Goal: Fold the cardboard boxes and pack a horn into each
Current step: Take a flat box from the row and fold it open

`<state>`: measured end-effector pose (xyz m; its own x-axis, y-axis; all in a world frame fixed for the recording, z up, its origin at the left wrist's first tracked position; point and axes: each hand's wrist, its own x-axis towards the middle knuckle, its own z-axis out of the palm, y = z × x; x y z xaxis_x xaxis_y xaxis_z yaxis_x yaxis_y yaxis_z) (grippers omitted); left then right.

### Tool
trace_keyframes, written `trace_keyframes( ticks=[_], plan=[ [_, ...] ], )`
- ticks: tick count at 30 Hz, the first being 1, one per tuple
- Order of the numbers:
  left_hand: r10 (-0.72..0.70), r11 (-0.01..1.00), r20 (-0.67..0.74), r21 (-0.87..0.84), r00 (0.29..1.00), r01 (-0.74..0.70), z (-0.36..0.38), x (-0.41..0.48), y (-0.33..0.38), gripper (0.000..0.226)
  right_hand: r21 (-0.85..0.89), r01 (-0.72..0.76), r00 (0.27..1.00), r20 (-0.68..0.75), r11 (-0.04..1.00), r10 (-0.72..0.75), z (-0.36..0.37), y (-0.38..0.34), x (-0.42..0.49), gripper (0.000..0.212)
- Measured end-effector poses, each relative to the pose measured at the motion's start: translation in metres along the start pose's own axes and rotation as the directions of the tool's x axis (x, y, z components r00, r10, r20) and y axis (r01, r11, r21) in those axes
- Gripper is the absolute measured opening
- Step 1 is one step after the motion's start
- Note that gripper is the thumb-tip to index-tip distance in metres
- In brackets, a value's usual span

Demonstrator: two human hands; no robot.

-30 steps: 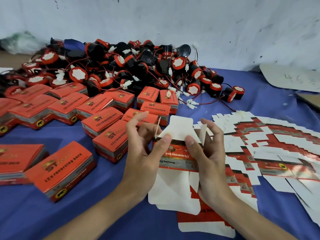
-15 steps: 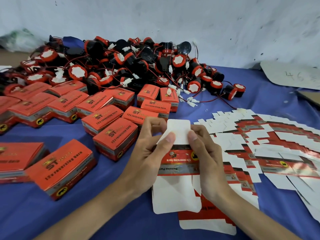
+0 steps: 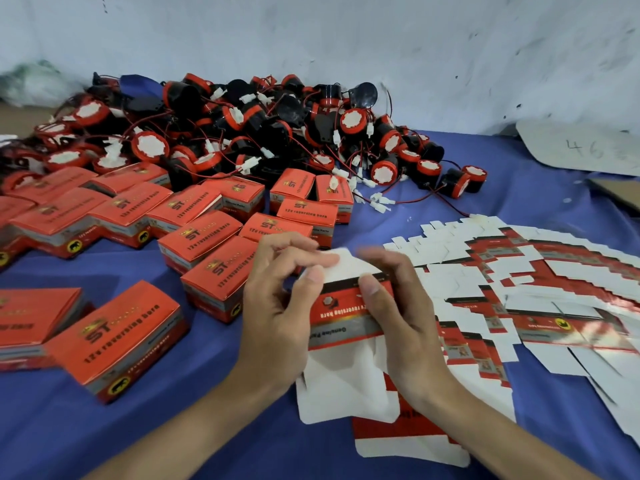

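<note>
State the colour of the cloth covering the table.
A plain blue cloth, seen best in the head view.

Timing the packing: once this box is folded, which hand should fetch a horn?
Probably the right hand: loose red-and-black horns lie beyond it across bare blue cloth, while closed red cardboard boxes stand before the left hand. Both hold the half-folded cardboard box.

Box blank (image 3: 344, 308) I'm holding is thin card, glossy red print outside, matt white inside; table cover (image 3: 104, 438) is blue cloth, horns (image 3: 249, 126) hard-looking plastic, wall (image 3: 346, 36) rough scuffed paint.
</note>
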<state>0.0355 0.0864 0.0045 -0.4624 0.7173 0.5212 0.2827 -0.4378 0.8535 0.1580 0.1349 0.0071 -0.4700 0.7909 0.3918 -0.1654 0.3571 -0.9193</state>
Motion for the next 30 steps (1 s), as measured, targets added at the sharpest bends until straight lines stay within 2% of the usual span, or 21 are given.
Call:
trace_keyframes(
  ticks=[2,6,10,15,19,21,22,24,25,27,28,30],
  plan=[
    [0.027,0.999,-0.014,0.042,1.000,-0.026,0.000,-0.002,-0.002,0.028,-0.046,0.033,0.999,-0.007,0.998,-0.034,0.001,0.001,0.001,0.025],
    [0.118,0.988,-0.021,0.106,0.993,-0.116,0.001,-0.006,0.000,0.018,-0.113,0.097,0.995,-0.029,0.989,-0.100,0.004,0.003,0.001,0.019],
    [0.158,0.981,-0.024,0.120,0.987,-0.154,0.001,-0.005,0.000,0.023,-0.129,0.128,0.990,-0.043,0.983,-0.134,0.003,0.005,0.002,0.016],
    [0.129,0.984,-0.002,0.128,0.992,-0.127,0.005,-0.010,-0.002,0.040,-0.130,0.171,0.983,-0.040,0.977,-0.177,0.001,0.006,0.003,0.025],
    [0.114,0.985,0.157,0.111,0.981,-0.132,0.003,-0.006,0.002,0.028,-0.236,0.288,0.939,-0.122,0.928,-0.323,-0.006,0.002,0.009,0.019],
    [0.090,0.978,0.206,0.169,0.975,-0.125,0.003,-0.006,0.001,0.035,-0.274,0.281,0.915,-0.213,0.920,-0.343,-0.008,-0.001,0.012,0.010],
    [0.096,0.970,0.186,0.205,0.978,-0.134,0.003,-0.006,0.001,0.037,-0.283,0.262,0.900,-0.275,0.923,-0.339,-0.009,-0.002,0.013,0.007],
    [0.158,0.947,0.064,0.274,0.985,-0.170,0.002,-0.002,0.001,0.041,-0.283,0.185,0.882,-0.375,0.941,-0.286,-0.010,-0.005,0.012,0.008],
    [0.200,0.935,-0.012,0.300,0.980,-0.187,0.002,0.001,0.000,0.043,-0.251,0.119,0.902,-0.376,0.961,-0.211,-0.010,-0.007,0.011,0.013],
    [0.260,0.914,-0.079,0.342,0.962,-0.219,0.002,0.004,-0.001,0.044,-0.110,-0.062,0.965,-0.259,0.992,0.031,-0.006,-0.008,0.010,0.029],
    [0.278,0.898,-0.031,0.362,0.960,-0.248,0.004,0.003,-0.002,0.047,-0.001,-0.150,0.975,-0.164,0.989,0.148,-0.004,-0.007,0.010,0.032],
    [0.285,0.865,0.164,0.381,0.945,-0.327,0.009,-0.005,-0.006,0.054,0.244,-0.269,0.961,-0.002,0.932,0.278,-0.001,-0.005,0.009,0.030]
  ],
)
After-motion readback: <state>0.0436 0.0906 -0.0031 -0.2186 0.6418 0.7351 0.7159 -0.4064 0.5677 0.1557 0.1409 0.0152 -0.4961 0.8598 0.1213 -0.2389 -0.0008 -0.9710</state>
